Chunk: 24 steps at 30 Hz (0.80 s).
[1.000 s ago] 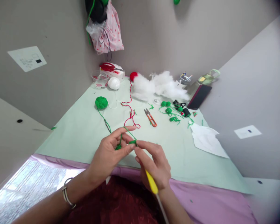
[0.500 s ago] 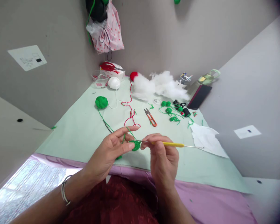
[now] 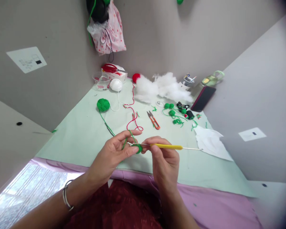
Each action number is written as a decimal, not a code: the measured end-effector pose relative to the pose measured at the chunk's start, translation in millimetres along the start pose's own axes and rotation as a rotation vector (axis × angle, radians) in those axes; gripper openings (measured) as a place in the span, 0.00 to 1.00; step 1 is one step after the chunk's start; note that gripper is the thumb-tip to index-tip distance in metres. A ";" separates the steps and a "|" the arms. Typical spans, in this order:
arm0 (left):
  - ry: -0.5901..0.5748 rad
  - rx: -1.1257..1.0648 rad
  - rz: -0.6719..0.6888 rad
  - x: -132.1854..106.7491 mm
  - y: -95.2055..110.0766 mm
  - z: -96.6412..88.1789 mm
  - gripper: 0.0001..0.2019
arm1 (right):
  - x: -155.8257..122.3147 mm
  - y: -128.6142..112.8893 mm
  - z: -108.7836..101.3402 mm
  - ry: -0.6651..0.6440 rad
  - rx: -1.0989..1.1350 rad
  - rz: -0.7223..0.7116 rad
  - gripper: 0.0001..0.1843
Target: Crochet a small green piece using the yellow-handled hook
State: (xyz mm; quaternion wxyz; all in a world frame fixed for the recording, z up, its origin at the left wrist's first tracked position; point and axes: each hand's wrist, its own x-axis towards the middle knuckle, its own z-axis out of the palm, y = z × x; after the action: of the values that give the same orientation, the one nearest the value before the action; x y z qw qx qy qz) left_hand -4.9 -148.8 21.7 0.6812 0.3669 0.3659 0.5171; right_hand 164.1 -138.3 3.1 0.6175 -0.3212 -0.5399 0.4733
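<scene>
My left hand (image 3: 119,147) pinches a small green crochet piece (image 3: 138,148) between thumb and fingers, with green yarn running over its raised index finger. In my right hand (image 3: 164,152) is a crochet hook (image 3: 169,146) with a yellow handle, its thin metal tip lying at the top of the green piece. The hook's other metal end points right, over the table. From my left hand the yarn leads back to a green yarn ball (image 3: 103,105) on the table. My fingers cover part of the crochet piece.
Orange thread snips (image 3: 153,120) lie beyond my hands, beside loose red yarn (image 3: 133,117). Farther back are white stuffing (image 3: 163,87), a white yarn ball (image 3: 116,85) and a red ball (image 3: 136,78). Small green balls (image 3: 172,113), a phone (image 3: 203,99) and white paper (image 3: 212,142) are at right.
My right hand has moved slightly left with the hook. The hook's tip now reaches farther left across the green piece, which shows less than before.
</scene>
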 end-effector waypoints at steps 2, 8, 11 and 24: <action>0.000 -0.015 -0.019 0.9 1.7 0.6 0.16 | 0.5 -1.3 -0.1 0.019 -0.057 -0.029 0.07; 0.049 -0.006 -0.098 0.6 7.7 1.8 0.11 | 1.1 -3.2 -4.5 0.112 -0.027 -0.039 0.09; 0.052 -0.003 -0.092 -0.2 7.8 2.7 0.10 | 0.6 -4.3 -5.0 0.090 -0.022 -0.066 0.09; 0.051 -0.004 -0.087 0.7 7.2 2.0 0.11 | -0.4 -4.1 -4.3 0.044 -0.051 -0.065 0.09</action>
State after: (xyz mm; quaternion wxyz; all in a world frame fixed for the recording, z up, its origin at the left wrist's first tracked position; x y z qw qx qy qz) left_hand -6.2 -147.0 28.9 0.6942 0.3360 0.3976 0.4971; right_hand 169.2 -139.6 5.7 0.6361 -0.3293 -0.5482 0.4318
